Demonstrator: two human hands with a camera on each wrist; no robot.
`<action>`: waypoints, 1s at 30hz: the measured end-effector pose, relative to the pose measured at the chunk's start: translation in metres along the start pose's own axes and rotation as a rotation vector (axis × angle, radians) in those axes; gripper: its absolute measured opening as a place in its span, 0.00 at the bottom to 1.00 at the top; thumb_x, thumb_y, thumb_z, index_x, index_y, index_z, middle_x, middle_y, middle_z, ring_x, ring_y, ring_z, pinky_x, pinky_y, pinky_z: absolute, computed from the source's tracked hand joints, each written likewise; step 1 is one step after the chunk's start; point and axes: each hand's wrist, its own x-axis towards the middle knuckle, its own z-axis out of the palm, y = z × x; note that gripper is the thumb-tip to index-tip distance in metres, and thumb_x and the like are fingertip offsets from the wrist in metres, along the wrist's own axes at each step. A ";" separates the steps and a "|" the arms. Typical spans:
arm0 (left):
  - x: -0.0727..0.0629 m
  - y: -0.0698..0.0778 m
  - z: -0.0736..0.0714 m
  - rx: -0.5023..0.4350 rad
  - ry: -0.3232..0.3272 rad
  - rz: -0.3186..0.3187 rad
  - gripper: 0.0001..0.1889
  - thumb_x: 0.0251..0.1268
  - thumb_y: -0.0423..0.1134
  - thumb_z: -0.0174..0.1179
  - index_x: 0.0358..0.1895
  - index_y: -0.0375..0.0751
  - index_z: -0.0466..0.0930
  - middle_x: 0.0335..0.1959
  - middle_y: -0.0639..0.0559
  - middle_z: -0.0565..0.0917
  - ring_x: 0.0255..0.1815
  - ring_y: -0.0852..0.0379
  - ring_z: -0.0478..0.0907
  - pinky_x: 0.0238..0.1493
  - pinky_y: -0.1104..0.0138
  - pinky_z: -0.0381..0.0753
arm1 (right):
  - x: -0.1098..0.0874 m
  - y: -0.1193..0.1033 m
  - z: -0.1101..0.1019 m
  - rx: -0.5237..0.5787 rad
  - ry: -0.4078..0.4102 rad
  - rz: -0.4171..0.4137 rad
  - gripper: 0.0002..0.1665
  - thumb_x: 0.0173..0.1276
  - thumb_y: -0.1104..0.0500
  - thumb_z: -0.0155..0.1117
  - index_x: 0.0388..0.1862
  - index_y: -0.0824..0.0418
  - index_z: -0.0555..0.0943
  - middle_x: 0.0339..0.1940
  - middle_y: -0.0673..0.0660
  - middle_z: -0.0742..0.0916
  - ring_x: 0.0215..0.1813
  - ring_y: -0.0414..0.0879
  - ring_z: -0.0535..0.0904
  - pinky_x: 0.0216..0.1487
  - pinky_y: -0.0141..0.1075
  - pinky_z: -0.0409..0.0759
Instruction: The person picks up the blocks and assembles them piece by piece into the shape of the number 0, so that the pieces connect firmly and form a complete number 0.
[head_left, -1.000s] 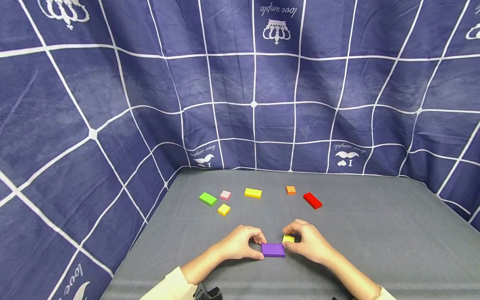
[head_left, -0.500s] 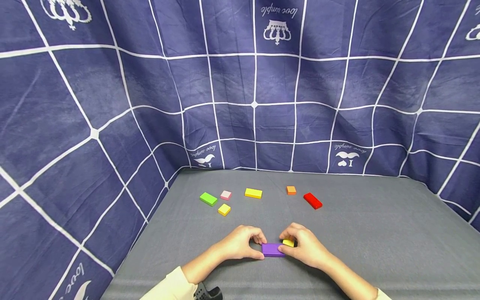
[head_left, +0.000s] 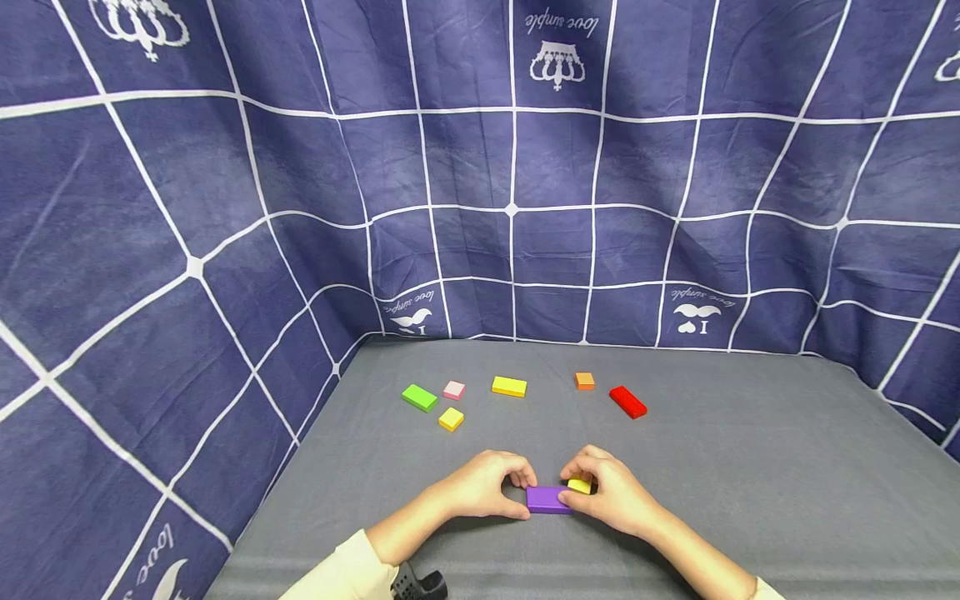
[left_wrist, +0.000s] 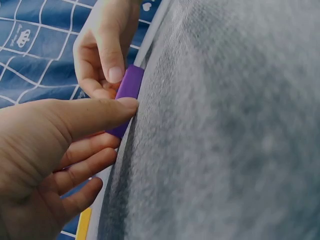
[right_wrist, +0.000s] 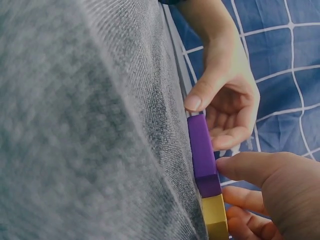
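A flat purple block (head_left: 545,500) lies on the grey table, its long side running left to right. My left hand (head_left: 487,485) holds its left end, thumb at the near side and fingers at the far side. A small yellow block (head_left: 580,485) sits against the purple one's right end, partly covered by my right hand (head_left: 611,492). That hand's fingers curl round the yellow block while the thumb tip rests on the purple block's edge. In the right wrist view the yellow block (right_wrist: 215,215) and purple block (right_wrist: 202,155) stand end to end.
Farther back lie a green block (head_left: 419,397), a pink block (head_left: 453,390), a yellow square block (head_left: 451,418), a longer yellow block (head_left: 509,387), an orange block (head_left: 584,381) and a red block (head_left: 627,402). A blue checked curtain (head_left: 555,250) hangs behind the table.
My right hand has shifted slightly left with the yellow block, and its thumb has come over the purple block's right end. The left hand stays at the purple block's left end.
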 end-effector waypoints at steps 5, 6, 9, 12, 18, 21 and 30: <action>0.001 -0.001 -0.005 0.032 -0.037 0.035 0.17 0.46 0.38 0.77 0.41 0.45 0.82 0.34 0.60 0.82 0.37 0.71 0.76 0.43 0.79 0.73 | -0.001 0.001 0.000 0.009 0.002 0.003 0.10 0.54 0.58 0.76 0.32 0.55 0.83 0.31 0.44 0.78 0.31 0.37 0.72 0.31 0.30 0.72; 0.002 -0.001 -0.006 0.035 -0.041 0.040 0.17 0.46 0.37 0.77 0.41 0.44 0.82 0.34 0.60 0.82 0.37 0.71 0.76 0.44 0.78 0.73 | -0.001 0.001 -0.001 0.011 0.000 0.004 0.10 0.54 0.58 0.76 0.32 0.55 0.83 0.31 0.44 0.78 0.31 0.37 0.72 0.31 0.30 0.72; 0.002 -0.003 -0.011 0.049 -0.040 0.038 0.17 0.47 0.37 0.76 0.41 0.43 0.83 0.36 0.58 0.83 0.38 0.69 0.77 0.45 0.76 0.74 | 0.000 0.001 -0.001 0.009 -0.004 0.008 0.10 0.54 0.58 0.76 0.32 0.55 0.83 0.31 0.44 0.78 0.31 0.37 0.72 0.31 0.30 0.72; 0.001 -0.007 -0.017 0.064 -0.022 0.017 0.15 0.49 0.38 0.75 0.41 0.42 0.83 0.37 0.57 0.84 0.39 0.67 0.78 0.46 0.74 0.75 | 0.000 0.002 0.000 0.008 0.000 -0.001 0.10 0.54 0.58 0.76 0.32 0.55 0.83 0.31 0.44 0.78 0.31 0.36 0.72 0.31 0.30 0.72; -0.001 -0.021 -0.031 0.107 0.059 0.002 0.13 0.51 0.37 0.73 0.40 0.40 0.82 0.37 0.53 0.85 0.40 0.59 0.80 0.46 0.70 0.76 | 0.000 0.004 0.001 0.013 0.005 -0.001 0.10 0.53 0.58 0.76 0.32 0.54 0.83 0.32 0.44 0.79 0.31 0.36 0.72 0.32 0.30 0.73; -0.003 -0.032 -0.038 0.160 0.123 -0.010 0.12 0.51 0.36 0.72 0.39 0.39 0.82 0.36 0.52 0.85 0.40 0.56 0.81 0.46 0.67 0.76 | -0.001 0.004 0.001 0.017 0.003 -0.003 0.10 0.53 0.59 0.76 0.32 0.54 0.83 0.32 0.44 0.79 0.31 0.37 0.72 0.32 0.30 0.73; -0.005 -0.060 -0.061 0.311 0.275 -0.091 0.12 0.51 0.35 0.72 0.39 0.38 0.83 0.37 0.50 0.85 0.39 0.53 0.82 0.45 0.60 0.78 | -0.001 0.002 0.001 0.018 0.005 -0.003 0.10 0.53 0.58 0.76 0.32 0.54 0.83 0.32 0.44 0.79 0.32 0.37 0.73 0.33 0.30 0.72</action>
